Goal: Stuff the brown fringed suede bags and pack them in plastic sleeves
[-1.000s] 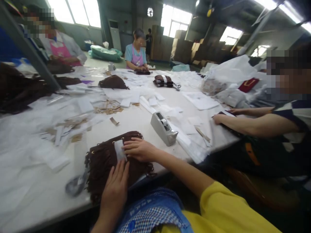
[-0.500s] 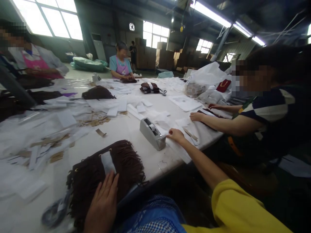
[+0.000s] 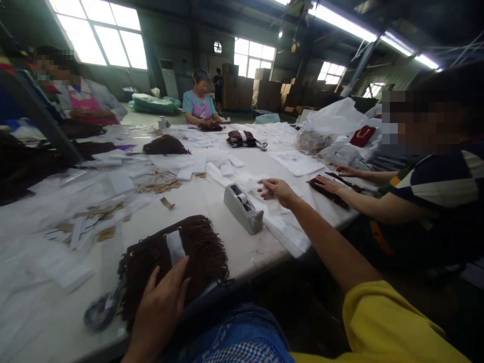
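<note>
Just under left fingers (image 3: 180, 275): fringed bag (image 3: 204, 252)

Glaring windows (image 3: 98, 35), dim hall, wide-angle warped edges, soft focus

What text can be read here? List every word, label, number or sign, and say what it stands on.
No text can be read.
Sheet: faint print, too blurred.
Red bag: gold mark, not legible as letters.
Blue cloth: pale marks, too blurred.
Strip on the fringed bag: shows no print.
</note>
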{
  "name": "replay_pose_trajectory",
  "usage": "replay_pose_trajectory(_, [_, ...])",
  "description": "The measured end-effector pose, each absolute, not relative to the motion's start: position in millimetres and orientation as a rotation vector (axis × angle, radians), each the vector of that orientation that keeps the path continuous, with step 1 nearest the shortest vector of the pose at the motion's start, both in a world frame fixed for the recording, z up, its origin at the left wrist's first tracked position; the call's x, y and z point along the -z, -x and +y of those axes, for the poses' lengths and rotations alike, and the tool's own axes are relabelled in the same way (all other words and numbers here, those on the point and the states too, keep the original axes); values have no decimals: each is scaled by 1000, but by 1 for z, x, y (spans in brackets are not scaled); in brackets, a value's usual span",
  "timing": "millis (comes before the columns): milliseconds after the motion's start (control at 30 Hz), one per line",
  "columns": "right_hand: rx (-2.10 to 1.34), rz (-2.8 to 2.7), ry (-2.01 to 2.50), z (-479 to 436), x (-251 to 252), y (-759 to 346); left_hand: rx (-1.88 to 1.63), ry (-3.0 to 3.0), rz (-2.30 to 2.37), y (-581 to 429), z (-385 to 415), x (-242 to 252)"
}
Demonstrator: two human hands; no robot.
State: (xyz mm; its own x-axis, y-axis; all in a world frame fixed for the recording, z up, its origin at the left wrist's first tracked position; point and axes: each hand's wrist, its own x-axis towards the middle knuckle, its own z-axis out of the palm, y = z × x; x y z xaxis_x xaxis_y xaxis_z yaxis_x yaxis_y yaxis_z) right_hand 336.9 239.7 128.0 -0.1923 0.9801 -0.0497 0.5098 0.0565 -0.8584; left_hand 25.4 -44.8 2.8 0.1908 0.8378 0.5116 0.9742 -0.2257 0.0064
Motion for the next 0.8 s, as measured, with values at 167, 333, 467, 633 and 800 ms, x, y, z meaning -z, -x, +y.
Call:
replay_pose_trajectory(167, [-1876, -1378, 847, 180, -141, -254, 624, 1993, -1950, -24, -38, -10])
replay_pose_trajectory(333, [-2312, -1076, 675, 100, -83, -180, 775, 1926, -2228, -28, -44, -13])
replay_pose_trajectory(467, [-2236, -1163, 787, 74, -47, -159, 853, 1921, -2258, -30, -47, -12])
replay_pose_trajectory(633, [-2171, -1258, 802, 76, -40, -156, 648, 1935, -2105, -27, -47, -1])
replay_pose_trajectory(800, [-2035, -1662, 778, 87, -48, -154, 781, 2109, -1986, -24, -52, -4])
